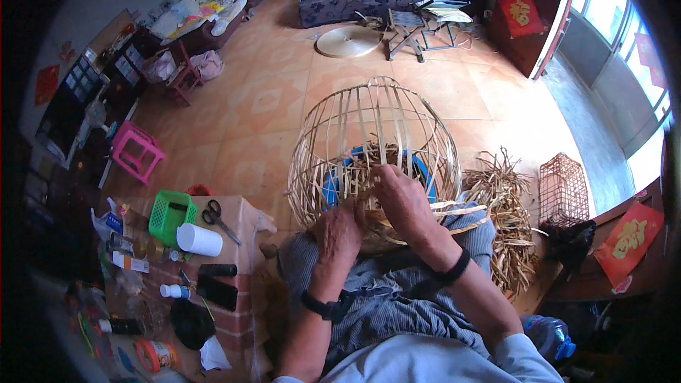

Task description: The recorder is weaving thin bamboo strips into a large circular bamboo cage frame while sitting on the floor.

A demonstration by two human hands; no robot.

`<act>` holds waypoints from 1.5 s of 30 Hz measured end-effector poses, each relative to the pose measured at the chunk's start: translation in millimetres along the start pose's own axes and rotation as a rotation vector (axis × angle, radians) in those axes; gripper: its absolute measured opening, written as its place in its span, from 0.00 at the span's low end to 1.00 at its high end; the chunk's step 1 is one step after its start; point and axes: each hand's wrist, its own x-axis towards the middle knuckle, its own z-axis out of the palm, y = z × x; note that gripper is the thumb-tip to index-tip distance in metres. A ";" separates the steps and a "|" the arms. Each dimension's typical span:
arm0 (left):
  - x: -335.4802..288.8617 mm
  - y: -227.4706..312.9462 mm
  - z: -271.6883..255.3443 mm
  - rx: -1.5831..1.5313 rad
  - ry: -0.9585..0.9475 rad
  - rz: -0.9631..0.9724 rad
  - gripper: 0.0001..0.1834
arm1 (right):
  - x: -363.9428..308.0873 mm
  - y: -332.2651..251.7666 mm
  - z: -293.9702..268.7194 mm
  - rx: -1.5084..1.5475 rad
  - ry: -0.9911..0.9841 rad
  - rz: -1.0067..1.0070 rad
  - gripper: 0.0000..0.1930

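An open-work basket (312, 138) of pale strips stands at my knees, its weave tall and widely spaced. My left hand (340, 232) is closed at the basket's near side, fingers pinched on a dried straw strip. Just right of it and a little higher, my right hand (401, 198) is pinched on the strip too. The fingertips nearly meet, and the hands partly hide the spot they work on. Loose flat strips (461, 216) stick out to the right across my lap. Through the weave show a blue rim (423, 172) and brown dried strips.
A heap of dried straw strips (507, 227) lies right, beside a wire cage (564, 190). At left a table (241, 269) bears scissors (221, 222), a green basket (172, 216), a white cup (199, 239) and bottles. Beyond are a pink stool (136, 152), a round disc (347, 41) and folding chairs.
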 end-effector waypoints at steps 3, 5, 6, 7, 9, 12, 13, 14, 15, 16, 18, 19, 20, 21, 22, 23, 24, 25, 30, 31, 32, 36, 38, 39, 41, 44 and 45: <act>3.0 -7.1 9.3 -0.019 0.055 0.008 0.12 | -13.2 8.1 -3.1 0.304 0.131 -0.050 0.13; 1.6 -2.0 6.5 -0.018 0.044 -0.022 0.12 | -13.2 30.3 2.7 0.669 0.160 0.122 0.11; 0.7 5.7 -1.3 0.022 0.020 -0.029 0.13 | -10.3 34.0 0.2 0.915 0.143 0.234 0.10; 0.2 5.2 -2.1 0.022 0.009 -0.029 0.12 | -9.8 36.7 -2.8 1.160 0.124 0.347 0.09; -0.7 4.7 -2.3 0.022 -0.008 -0.028 0.13 | -27.0 42.8 -12.9 1.232 0.043 0.469 0.10; -3.5 3.4 0.1 -0.067 0.039 0.028 0.12 | -74.2 65.0 -6.3 1.183 0.011 0.400 0.12; -2.6 1.3 0.8 -0.081 0.032 0.049 0.12 | -84.2 66.0 -6.2 1.223 -0.004 0.460 0.13; -1.9 -1.2 2.7 -0.096 0.025 0.072 0.12 | -92.1 66.9 -6.4 1.262 -0.018 0.520 0.13; -2.8 -3.7 3.1 -0.109 0.007 0.096 0.13 | -96.5 63.9 -7.1 1.304 -0.025 0.588 0.14; -3.1 -5.4 1.6 -0.123 -0.017 0.091 0.14 | -94.2 64.3 -8.6 1.360 -0.048 0.567 0.15; -0.7 -7.3 -3.7 -0.149 -0.066 0.087 0.16 | -82.4 54.8 -14.4 1.180 -0.135 0.560 0.16; 0.4 -8.8 -3.5 -0.155 -0.071 0.076 0.16 | -76.8 48.2 -15.1 1.091 -0.177 0.553 0.16; -0.4 -11.5 -2.2 -0.162 -0.077 0.066 0.17 | -73.2 47.7 -4.2 0.942 -0.193 0.401 0.18; -2.6 -13.2 -1.3 -0.168 -0.080 0.051 0.17 | -72.4 45.3 3.4 0.859 -0.223 0.332 0.18; -5.9 -10.8 -1.9 -0.148 -0.059 0.046 0.18 | -71.8 42.3 12.6 0.869 -0.202 0.279 0.16; -7.3 -12.2 1.5 -0.201 -0.051 0.033 0.18 | -72.1 41.5 17.4 0.878 -0.182 0.227 0.14; -8.7 -13.7 3.6 -0.252 -0.043 0.016 0.19 | -74.7 43.3 12.1 1.033 -0.179 0.356 0.13; -9.1 -14.7 3.9 -0.302 -0.035 -0.001 0.19 | -77.9 46.3 1.9 1.187 -0.174 0.486 0.11; -5.1 -59.6 46.0 -0.709 -0.052 -0.113 0.23 | -83.5 62.0 -8.3 1.560 -0.054 0.693 0.09; -8.2 -71.3 50.0 -0.641 -0.039 -0.198 0.24 | -78.8 52.3 -3.7 1.401 -0.066 0.764 0.10; -7.1 -82.2 55.1 -0.579 -0.036 -0.272 0.24 | -82.8 58.7 17.7 1.055 -0.028 0.447 0.11; -9.3 -59.3 28.3 -0.546 -0.017 -0.318 0.41 | -84.8 45.4 27.0 0.264 0.020 0.050 0.12; -5.8 -27.6 13.1 -0.451 -0.063 -0.322 0.41 | -83.4 56.4 21.6 0.231 0.094 0.061 0.10; -3.7 -22.8 10.4 -0.409 -0.074 -0.320 0.41 | -84.3 65.0 18.9 0.503 0.085 0.219 0.10; -6.4 -38.1 20.1 -0.520 -0.098 -0.292 0.40 | -85.5 83.5 13.3 1.049 0.067 0.532 0.10; -5.9 -56.4 17.1 -0.607 -0.147 -0.257 0.41 | -97.8 93.8 -13.1 1.588 0.155 0.615 0.13; -5.2 -61.0 12.0 -0.620 -0.168 -0.246 0.42 | -106.0 102.8 -11.4 1.643 0.130 0.583 0.14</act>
